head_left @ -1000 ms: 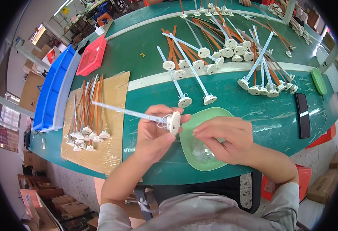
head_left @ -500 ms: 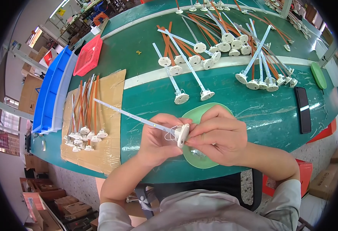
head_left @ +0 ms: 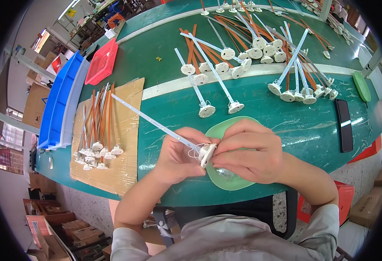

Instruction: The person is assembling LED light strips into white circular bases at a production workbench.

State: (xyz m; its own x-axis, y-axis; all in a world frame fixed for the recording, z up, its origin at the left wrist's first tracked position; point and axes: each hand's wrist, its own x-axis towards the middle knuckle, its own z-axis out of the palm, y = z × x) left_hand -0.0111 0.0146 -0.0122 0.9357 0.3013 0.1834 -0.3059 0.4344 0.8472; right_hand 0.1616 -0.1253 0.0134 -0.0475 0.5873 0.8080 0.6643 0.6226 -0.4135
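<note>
My left hand [head_left: 173, 158] grips an LED light strip [head_left: 152, 123] close to its round white base [head_left: 206, 156], where thin white wires loop out. The strip slants up and to the left, over the table. On the other side of the base, the closed fingertips of my right hand [head_left: 254, 152] press at its flat face; whatever they pinch is hidden. Beneath both hands lies a light green dish [head_left: 219, 127], with small, indistinct pieces inside.
Left of me, cardboard [head_left: 126, 174] carries a bundle of strips [head_left: 97, 150]. Beyond it are a blue bin [head_left: 60, 100] and a red basket [head_left: 99, 63]. More strips with white bases [head_left: 254, 53] lie ahead. A phone [head_left: 344, 126] and a green tray [head_left: 362, 86] are at right.
The strip has tilted a little more steeply, and its round base has turned slightly in my left hand. My right fingers stay at the base, with the hand a touch further right.
</note>
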